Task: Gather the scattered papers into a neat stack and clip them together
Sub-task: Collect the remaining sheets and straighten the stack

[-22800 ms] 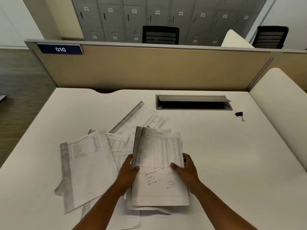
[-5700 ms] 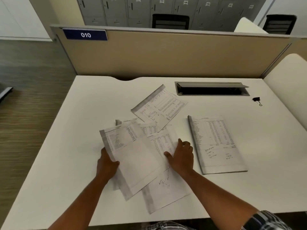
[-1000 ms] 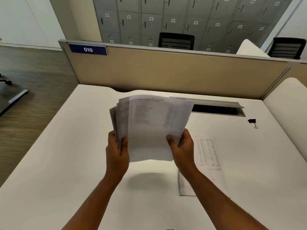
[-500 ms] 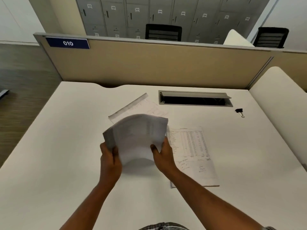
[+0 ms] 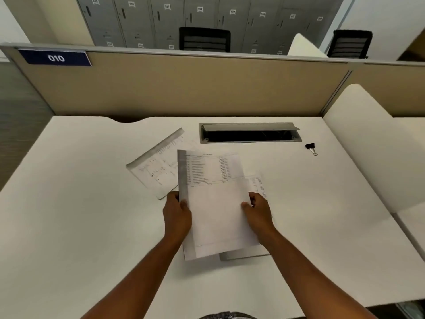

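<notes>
Head view: we hold a bundle of papers (image 5: 216, 203) over the white desk (image 5: 69, 215), one hand on each long edge. Our left hand (image 5: 177, 215) grips the bundle's left edge, thumb curled on top near the grey margin strip and the other fingers hidden below the sheets. Our right hand (image 5: 259, 212) grips the right edge the same way, thumb on top and fingers tucked under. Both hands are closed on the paper.

The bundle lies nearly flat, its printed end pointing away from us and its blank lower half towards us. The picture is blurred there, so we cannot tell whether the sheets touch what is below. Under the bundle, a pile (image 5: 258, 183) lies flat on the desk; only its right margin and near corner show past the held sheets.

A single sheet (image 5: 156, 166) lies on the desk to the left and farther away, turned at an angle, its near right corner tucked under the bundle as seen from here.

A black binder clip (image 5: 311, 148) sits far to the right, well apart from all the papers, just beside the right end of the cable tray (image 5: 250, 133) set into the desk. Behind the desk stands a beige partition (image 5: 184, 86) with a blue label reading 010 (image 5: 55, 58).
</notes>
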A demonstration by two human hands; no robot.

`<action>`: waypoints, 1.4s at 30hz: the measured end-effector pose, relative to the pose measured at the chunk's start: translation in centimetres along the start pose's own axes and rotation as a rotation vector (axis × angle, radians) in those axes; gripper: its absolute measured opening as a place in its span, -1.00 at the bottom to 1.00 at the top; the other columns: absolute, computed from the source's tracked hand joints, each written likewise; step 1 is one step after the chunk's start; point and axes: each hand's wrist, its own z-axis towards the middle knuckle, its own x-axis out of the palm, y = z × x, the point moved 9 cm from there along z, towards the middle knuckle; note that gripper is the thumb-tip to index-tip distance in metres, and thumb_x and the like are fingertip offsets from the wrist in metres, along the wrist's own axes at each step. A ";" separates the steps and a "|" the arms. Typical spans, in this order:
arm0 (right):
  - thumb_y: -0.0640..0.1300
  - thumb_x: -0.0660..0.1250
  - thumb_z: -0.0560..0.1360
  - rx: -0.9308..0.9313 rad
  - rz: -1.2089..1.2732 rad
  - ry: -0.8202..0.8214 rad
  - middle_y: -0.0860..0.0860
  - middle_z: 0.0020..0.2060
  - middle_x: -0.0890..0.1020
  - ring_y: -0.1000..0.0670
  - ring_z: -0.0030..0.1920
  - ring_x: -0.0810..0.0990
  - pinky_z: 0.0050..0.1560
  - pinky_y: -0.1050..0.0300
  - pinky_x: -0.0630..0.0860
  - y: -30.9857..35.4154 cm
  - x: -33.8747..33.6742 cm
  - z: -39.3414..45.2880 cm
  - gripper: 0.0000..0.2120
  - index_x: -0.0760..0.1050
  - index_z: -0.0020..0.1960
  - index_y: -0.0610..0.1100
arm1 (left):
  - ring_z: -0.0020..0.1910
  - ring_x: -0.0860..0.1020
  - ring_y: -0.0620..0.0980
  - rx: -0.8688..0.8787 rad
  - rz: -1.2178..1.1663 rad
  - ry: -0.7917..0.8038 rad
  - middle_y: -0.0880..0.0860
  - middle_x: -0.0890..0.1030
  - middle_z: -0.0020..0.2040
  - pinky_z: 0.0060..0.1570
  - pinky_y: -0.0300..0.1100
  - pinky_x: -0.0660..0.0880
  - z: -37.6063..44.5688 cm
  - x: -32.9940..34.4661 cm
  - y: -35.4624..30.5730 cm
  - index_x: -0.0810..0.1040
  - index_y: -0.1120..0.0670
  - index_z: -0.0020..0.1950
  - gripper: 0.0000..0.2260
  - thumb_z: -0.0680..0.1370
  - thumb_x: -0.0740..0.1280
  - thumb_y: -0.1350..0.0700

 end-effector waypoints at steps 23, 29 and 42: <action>0.06 0.38 0.52 0.171 -0.509 -0.036 -0.12 0.23 0.56 -0.17 0.23 0.57 0.24 0.00 0.52 -9.0 -6.1 5.6 -0.52 0.49 0.36 -0.14 | 0.23 0.51 0.16 -0.174 0.263 0.226 0.20 0.50 0.27 0.24 0.04 0.50 -1.1 13.2 2.9 0.42 0.20 0.38 -0.52 0.54 0.40 0.02; 0.05 0.47 0.46 0.215 -0.467 -0.001 -0.12 0.34 0.50 -0.19 0.34 0.50 0.32 -0.04 0.48 -9.6 -4.8 5.5 -0.36 0.37 0.45 -0.14 | 0.18 0.53 0.14 -0.351 0.153 0.248 0.17 0.54 0.25 0.21 0.02 0.51 -0.9 13.6 3.4 0.44 0.20 0.33 -0.72 0.62 0.21 0.17; -0.13 0.59 0.40 0.160 0.381 0.402 -0.09 0.19 0.70 -0.15 0.14 0.70 0.14 -0.08 0.66 -5.6 -2.1 6.0 -0.46 0.55 0.34 -0.16 | 0.19 0.57 -0.03 0.005 -0.240 0.302 -0.04 0.56 0.23 0.16 0.00 0.58 -1.5 9.0 -1.1 0.39 -0.05 0.35 -0.76 0.68 0.16 0.10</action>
